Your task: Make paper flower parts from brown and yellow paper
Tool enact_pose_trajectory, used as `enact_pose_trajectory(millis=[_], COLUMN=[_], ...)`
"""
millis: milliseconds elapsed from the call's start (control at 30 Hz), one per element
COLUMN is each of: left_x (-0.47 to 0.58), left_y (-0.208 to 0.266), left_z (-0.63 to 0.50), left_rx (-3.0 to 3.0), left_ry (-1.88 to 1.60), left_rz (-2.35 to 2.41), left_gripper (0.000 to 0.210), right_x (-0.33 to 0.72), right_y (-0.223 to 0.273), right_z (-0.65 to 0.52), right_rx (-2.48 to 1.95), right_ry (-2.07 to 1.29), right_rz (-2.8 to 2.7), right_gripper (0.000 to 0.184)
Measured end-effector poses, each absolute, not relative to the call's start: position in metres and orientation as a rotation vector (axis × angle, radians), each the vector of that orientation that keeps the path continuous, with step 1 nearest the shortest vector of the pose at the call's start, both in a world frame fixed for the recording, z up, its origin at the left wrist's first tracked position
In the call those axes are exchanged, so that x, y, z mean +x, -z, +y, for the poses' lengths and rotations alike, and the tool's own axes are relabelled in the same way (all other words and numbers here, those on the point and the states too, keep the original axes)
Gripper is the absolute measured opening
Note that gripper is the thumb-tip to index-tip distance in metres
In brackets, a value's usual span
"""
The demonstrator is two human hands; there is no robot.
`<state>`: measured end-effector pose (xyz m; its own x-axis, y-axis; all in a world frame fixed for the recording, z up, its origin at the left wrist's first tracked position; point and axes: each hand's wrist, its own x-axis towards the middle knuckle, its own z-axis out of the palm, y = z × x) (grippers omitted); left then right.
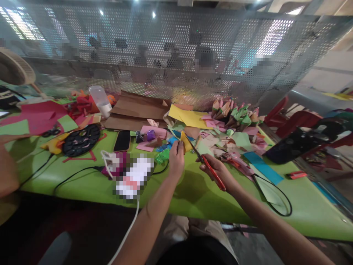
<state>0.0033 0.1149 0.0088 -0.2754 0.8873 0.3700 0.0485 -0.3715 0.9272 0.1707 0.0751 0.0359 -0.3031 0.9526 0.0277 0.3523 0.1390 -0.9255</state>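
Observation:
Between the fingers of my left hand [177,158] is a small piece of yellow paper [186,141], held up over the green table. My right hand [216,169] grips red-handled scissors [213,172], their blades pointing up and left at the paper's edge. Whether the blades have cut into it I cannot tell. Crumpled green wrapping [162,156] lies just left of my left hand. Paper scraps [212,145] spread behind and to the right of the scissors, near a pink glue gun [239,165] with a black cord.
A blurred lit phone [135,178] with a white cable, a dark phone [122,141] and a black round tray [81,140] are on the left. Paper flowers [238,112] stand at the back. A black bottle [292,145] lies right. Another person's arm [7,165] is far left.

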Motion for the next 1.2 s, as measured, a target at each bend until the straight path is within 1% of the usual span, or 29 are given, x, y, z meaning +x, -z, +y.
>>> enact_pose_trajectory(millis=[400,833,1200], left_x=[0.006,0.007,0.007], left_y=[-0.012,-0.009,-0.012], left_z=[0.112,0.113,0.112], left_rx=[1.381,1.298,1.311], left_ry=[-1.666,-1.580,-1.568], left_rz=[1.126,1.129,1.157], left_gripper=[0.048,0.046,0.047], right_x=[0.175,0.166,0.173], right_y=[-0.040,-0.039,-0.037], right_z=[0.079,0.084,0.089], right_rx=[-1.267,-1.291,-1.300], right_ry=[-1.050,-0.971,-0.870], right_rz=[-1.855,-1.765,-1.782], right_gripper=[0.045,0.042,0.045])
